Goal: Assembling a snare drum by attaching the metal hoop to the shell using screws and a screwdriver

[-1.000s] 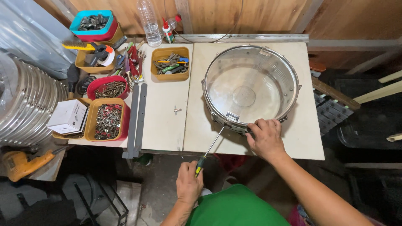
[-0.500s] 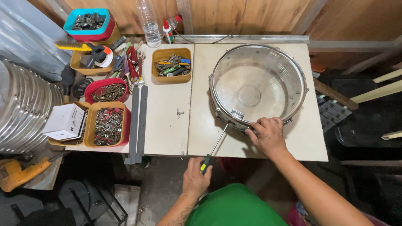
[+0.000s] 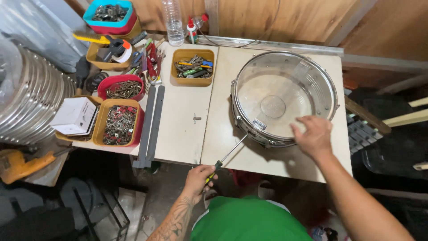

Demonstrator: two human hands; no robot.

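Left hand [image 3: 199, 177] grips a screwdriver [image 3: 226, 156] angled up-right to the drum shell [image 3: 285, 100]; right hand [image 3: 313, 136], fingers spread, hovers over its near rim.

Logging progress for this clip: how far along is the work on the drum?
Looks done: the drum sits on the table with a clear head and hoop fitted. In hand: the left hand holds a screwdriver with its tip at the near side of the shell, while the right hand hovers open over the rim. What is left cannot be told from this view.
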